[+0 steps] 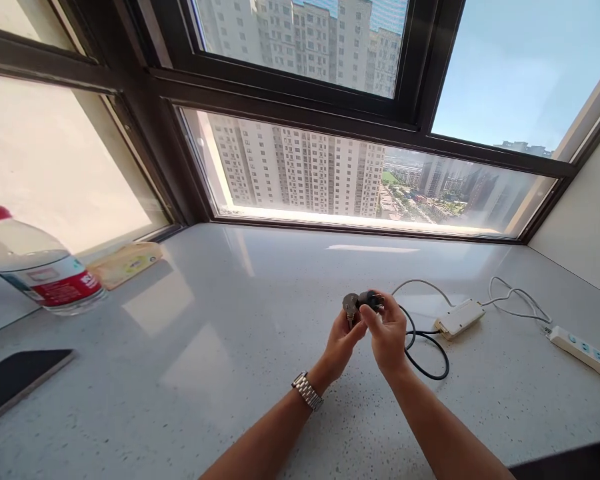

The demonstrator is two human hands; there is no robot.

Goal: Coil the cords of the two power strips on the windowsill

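Both my hands meet over the white speckled counter (220, 347). My left hand (341, 345), with a metal watch (307, 391) on its wrist, is closed round a small grey round part (351, 303). My right hand (389, 333) pinches a black plug (369, 299) right beside it; the two parts touch or nearly touch. A black cable (433, 347) runs from the plug and loops on the counter to the right of my right hand.
A white adapter box (459, 316) with a white cord lies right of the loop, and a white power strip (586, 349) further right. A large water bottle (40, 270), a yellow pack (126, 263) and a dark slab (15, 380) sit left. Windows behind.
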